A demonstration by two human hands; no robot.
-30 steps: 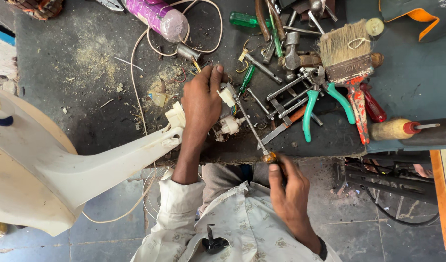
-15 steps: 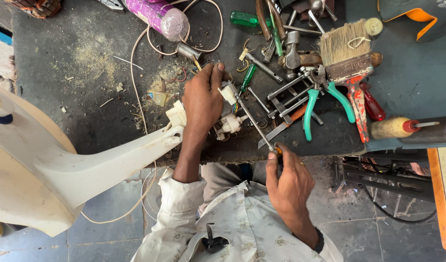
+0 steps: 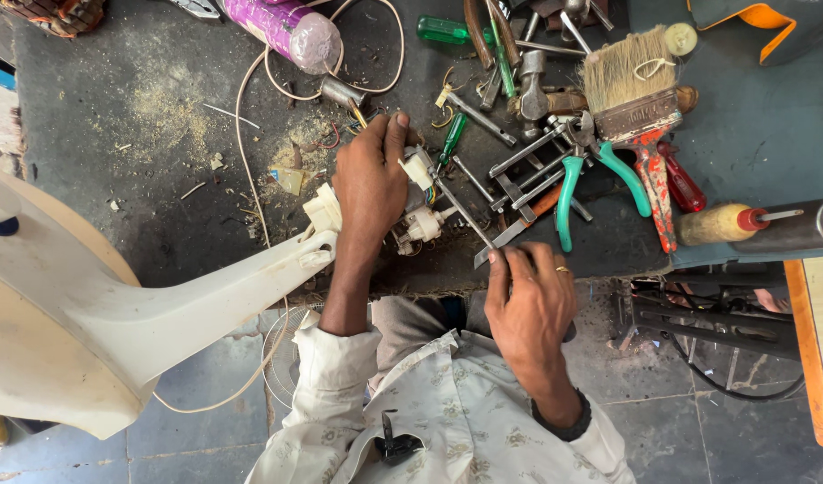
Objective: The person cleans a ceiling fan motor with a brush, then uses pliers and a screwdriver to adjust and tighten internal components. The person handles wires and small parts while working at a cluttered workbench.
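Head view: the left hand is curled shut over a small white plastic switch assembly with coloured wires, pinning it to the near edge of the dark table. The right hand is closed around the handle end of a thin screwdriver, fingers pinched at the shaft; the metal shaft slants up and left so its tip meets the white part just beside the left thumb. Left of the left hand, a large cream plastic housing reaches in from the near left, its narrow end touching the white pieces. Right of the hands lies a heap of tools: teal-handled pliers, a flat paintbrush with a red-stained handle, a small hammer and a green-handled screwdriver farther back. A pale cable loops across the table toward a purple wrapped roll at the far edge. Sawdust and wire scraps lie scattered to the far left of the hands.
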